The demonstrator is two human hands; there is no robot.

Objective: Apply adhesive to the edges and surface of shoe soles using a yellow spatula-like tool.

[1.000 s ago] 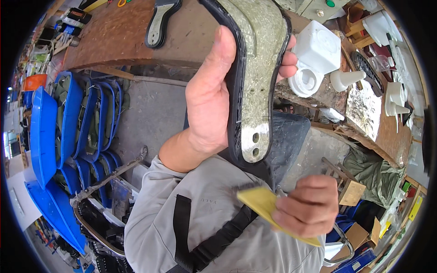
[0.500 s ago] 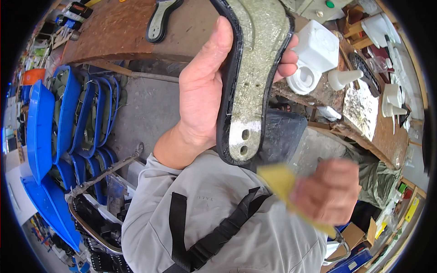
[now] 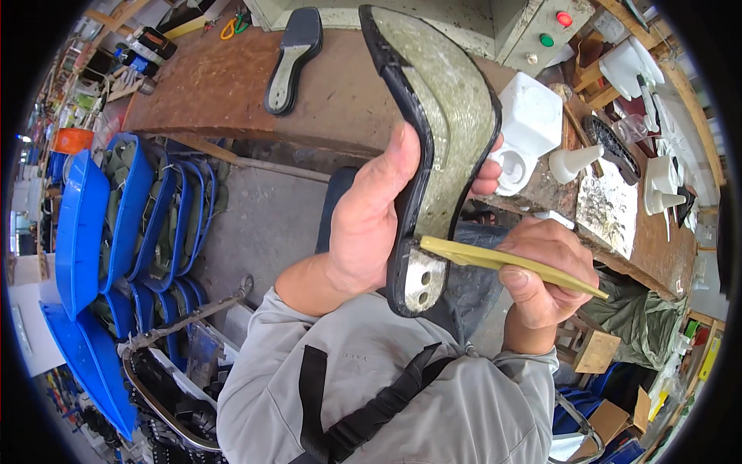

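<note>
My left hand (image 3: 359, 220) grips a shoe sole (image 3: 456, 108) around its narrow middle, thumb on the near side and fingertips showing at the far edge. The sole has a black rim and a greenish, fibrous inner face, with a pale heel end that has holes in it. Between the thumb and fingers of my right hand (image 3: 550, 267) is a flat yellow spreader (image 3: 502, 264). Its tip touches the sole's face, just above the pale heel patch. Beyond the sole stands a white square bottle (image 3: 535, 112) with a round open-looking neck.
On the brown bench (image 3: 209, 85) lies another sole (image 3: 295, 62). Scissors (image 3: 234, 25) and a grey machine box with buttons (image 3: 545, 35) are behind. White cone nozzles (image 3: 576, 162) and a brush (image 3: 610, 147) are at right. Blue trays (image 3: 81, 232) stack up at left.
The spreader has come up and left from beside my body onto the sole. My left hand and the sole sit a little lower and farther right in view.
</note>
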